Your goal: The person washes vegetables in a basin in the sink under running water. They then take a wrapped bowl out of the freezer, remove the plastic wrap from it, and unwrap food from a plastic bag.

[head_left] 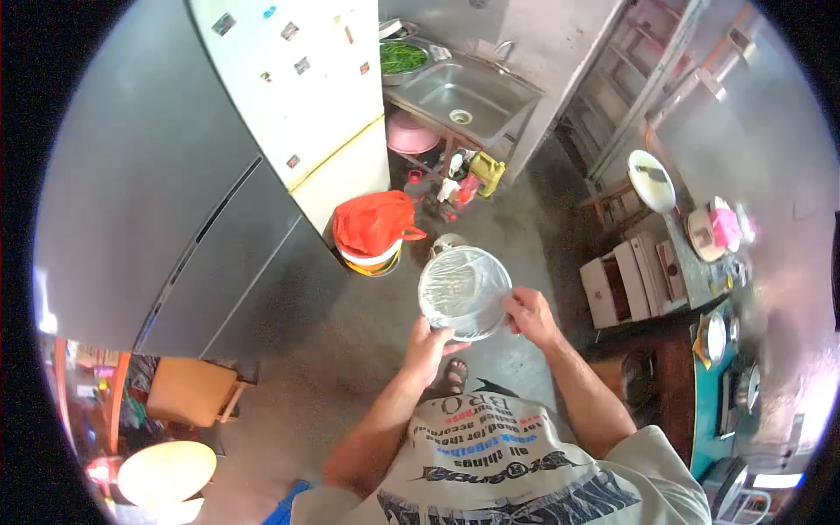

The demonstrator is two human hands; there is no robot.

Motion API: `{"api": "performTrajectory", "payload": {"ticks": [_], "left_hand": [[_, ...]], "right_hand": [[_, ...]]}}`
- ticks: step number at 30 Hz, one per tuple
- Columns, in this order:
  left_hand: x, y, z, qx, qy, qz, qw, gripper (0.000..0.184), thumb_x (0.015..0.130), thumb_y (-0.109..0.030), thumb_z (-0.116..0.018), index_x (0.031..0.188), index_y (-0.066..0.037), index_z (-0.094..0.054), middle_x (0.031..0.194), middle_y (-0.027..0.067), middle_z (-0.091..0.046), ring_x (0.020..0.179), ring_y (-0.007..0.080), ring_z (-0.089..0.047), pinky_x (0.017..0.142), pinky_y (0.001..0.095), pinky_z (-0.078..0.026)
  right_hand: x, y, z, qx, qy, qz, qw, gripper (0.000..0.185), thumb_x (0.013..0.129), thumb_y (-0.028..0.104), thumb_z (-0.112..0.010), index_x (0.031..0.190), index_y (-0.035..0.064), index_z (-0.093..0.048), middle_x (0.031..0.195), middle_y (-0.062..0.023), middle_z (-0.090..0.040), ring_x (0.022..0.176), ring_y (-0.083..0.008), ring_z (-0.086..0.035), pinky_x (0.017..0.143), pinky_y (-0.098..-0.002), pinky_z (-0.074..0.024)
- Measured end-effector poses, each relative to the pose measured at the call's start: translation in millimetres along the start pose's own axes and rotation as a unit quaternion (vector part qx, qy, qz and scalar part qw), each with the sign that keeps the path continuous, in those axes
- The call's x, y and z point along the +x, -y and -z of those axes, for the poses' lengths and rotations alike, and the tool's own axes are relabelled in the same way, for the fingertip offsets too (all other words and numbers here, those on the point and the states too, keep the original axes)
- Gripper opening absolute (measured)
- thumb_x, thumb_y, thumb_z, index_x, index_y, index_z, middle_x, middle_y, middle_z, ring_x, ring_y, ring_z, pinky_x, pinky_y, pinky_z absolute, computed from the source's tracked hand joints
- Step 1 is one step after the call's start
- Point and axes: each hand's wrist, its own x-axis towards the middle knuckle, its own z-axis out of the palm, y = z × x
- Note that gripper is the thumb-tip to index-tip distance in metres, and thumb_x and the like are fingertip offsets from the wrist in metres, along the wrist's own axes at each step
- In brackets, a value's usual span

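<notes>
A round, pale container (464,293) with clear, wrinkled plastic film over its top is held in front of my body. My left hand (429,348) grips its lower left rim, with the thumb at the edge and fingers underneath. At the right rim, my right hand (528,315) pinches the edge of the container or its film. What lies inside the container is hard to make out through the film. Just beyond its far rim, a small metallic object (449,241) partly shows on the floor.
A red bag (376,223) lies on a white bucket by the fridge (280,87). Ahead is a steel sink (468,96) beside a bowl of green vegetables (402,59). Drawers (617,284) and a stove counter (700,394) stand at right, a wooden chair (188,391) at left.
</notes>
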Motion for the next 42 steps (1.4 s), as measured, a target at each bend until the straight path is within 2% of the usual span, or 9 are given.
{"api": "performTrajectory", "payload": {"ticks": [8,10,14,16,22,29,31,35,42], "left_hand": [[0,1,4,0.054,-0.003,0.002,0.999,0.046,0.084,0.006,-0.043,0.129,-0.001,-0.04,0.123,0.0153,-0.053,0.101,0.0278,-0.062,0.078,0.0405,-0.059],[0,1,3,0.066,-0.005,0.008,0.998,0.045,0.083,0.006,-0.043,0.128,-0.001,-0.041,0.121,0.0152,-0.055,0.099,0.0273,-0.062,0.077,0.0401,-0.059],[-2,4,2,0.07,-0.013,0.015,0.997,0.044,0.083,0.005,-0.043,0.127,-0.001,-0.042,0.12,0.015,-0.056,0.099,0.0264,-0.063,0.077,0.0395,-0.059],[-2,6,3,0.069,-0.013,0.018,0.997,0.043,0.083,0.004,-0.043,0.126,-0.001,-0.043,0.119,0.015,-0.056,0.099,0.0262,-0.063,0.076,0.0394,-0.059],[-2,13,4,0.067,-0.03,0.043,0.996,0.041,0.083,0.004,-0.044,0.124,-0.002,-0.044,0.119,0.0143,-0.056,0.099,0.0261,-0.063,0.078,0.0401,-0.058],[1,20,5,0.078,-0.03,0.041,0.996,0.046,0.083,0.004,-0.043,0.128,-0.004,-0.043,0.122,0.0138,-0.055,0.1,0.0263,-0.062,0.08,0.0411,-0.058],[2,22,7,0.082,-0.026,0.042,0.995,0.047,0.083,0.004,-0.044,0.129,-0.004,-0.042,0.122,0.0138,-0.055,0.1,0.0264,-0.062,0.08,0.0413,-0.058],[3,22,7,0.081,-0.033,0.025,0.996,0.043,0.084,0.004,-0.042,0.126,-0.003,-0.042,0.122,0.0148,-0.054,0.103,0.0277,-0.061,0.08,0.0426,-0.058],[4,17,10,0.094,-0.013,0.034,0.995,0.04,0.085,0.005,-0.041,0.124,-0.004,-0.043,0.122,0.0142,-0.053,0.104,0.0276,-0.06,0.082,0.0451,-0.057]], "right_hand": [[18,-5,7,-0.051,-0.004,0.015,0.999,0.032,0.091,0.028,-0.053,0.077,-0.0005,-0.06,0.063,-0.0128,-0.062,0.053,-0.0239,-0.064,0.051,-0.0353,-0.0497],[22,-13,8,-0.187,-0.016,0.073,0.979,0.034,0.091,0.033,-0.053,0.081,0.0025,-0.063,0.071,-0.0153,-0.066,0.068,-0.0324,-0.067,0.06,-0.0413,-0.0517],[14,-7,9,-0.318,-0.059,0.102,0.941,0.029,0.089,0.032,-0.055,0.086,0.0058,-0.065,0.07,-0.0153,-0.065,0.064,-0.033,-0.065,0.059,-0.0437,-0.0512],[12,0,11,-0.4,-0.031,0.098,0.911,0.027,0.089,0.034,-0.053,0.085,0.01,-0.066,0.074,-0.0156,-0.067,0.073,-0.0376,-0.064,0.064,-0.0479,-0.0515],[14,8,16,-0.461,0.022,0.105,0.881,0.026,0.089,0.032,-0.052,0.082,0.0101,-0.064,0.074,-0.0155,-0.066,0.071,-0.0365,-0.065,0.064,-0.0482,-0.0518],[14,12,-1,-0.394,-0.015,0.153,0.906,0.021,0.088,0.028,-0.053,0.088,0.0083,-0.06,0.076,-0.0151,-0.067,0.07,-0.0358,-0.066,0.064,-0.0472,-0.0528],[10,12,-11,-0.353,-0.038,0.198,0.913,0.019,0.087,0.027,-0.055,0.087,0.0085,-0.057,0.075,-0.0144,-0.066,0.067,-0.0358,-0.066,0.062,-0.0487,-0.0523],[1,14,-29,-0.287,-0.114,0.191,0.932,0.018,0.086,0.022,-0.059,0.081,0.0055,-0.055,0.076,-0.0151,-0.064,0.068,-0.0357,-0.064,0.059,-0.046,-0.0515],[-7,22,-48,-0.205,-0.143,0.239,0.938,0.016,0.085,0.019,-0.06,0.08,0.0049,-0.053,0.072,-0.0136,-0.061,0.064,-0.0346,-0.062,0.055,-0.0443,-0.0506]]}}
